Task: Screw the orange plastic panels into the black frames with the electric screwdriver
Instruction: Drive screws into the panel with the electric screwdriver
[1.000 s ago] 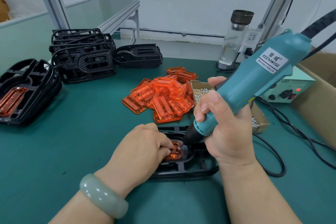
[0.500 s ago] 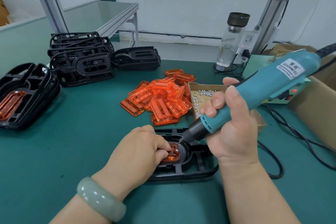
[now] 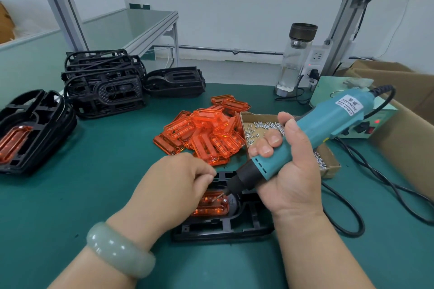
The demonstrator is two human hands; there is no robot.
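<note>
A black frame point(image 3: 246, 227) lies on the green table right in front of me, with an orange panel point(image 3: 211, 209) seated in it. My left hand point(image 3: 173, 185) covers the panel's left end with curled fingers and holds it down; the fingertips are hidden. In my right hand point(image 3: 288, 185) I grip the teal electric screwdriver point(image 3: 317, 129), tilted low. Its bit points down-left just above the panel, beside a silver screw point(image 3: 225, 200) in the panel's corner.
Loose orange panels point(image 3: 206, 131) are piled behind the frame, next to a cardboard box of screws point(image 3: 258, 129). Black frames point(image 3: 103, 82) are stacked at the back left, and frames fitted with panels point(image 3: 30, 129) lie at the far left. Right: power supply point(image 3: 375, 122), cables point(image 3: 347, 218), a carton point(image 3: 411, 124).
The screwdriver has tipped from steep to nearly flat, its rear end swinging down and right. Its bit has come off the screw. My left hand stays on the panel.
</note>
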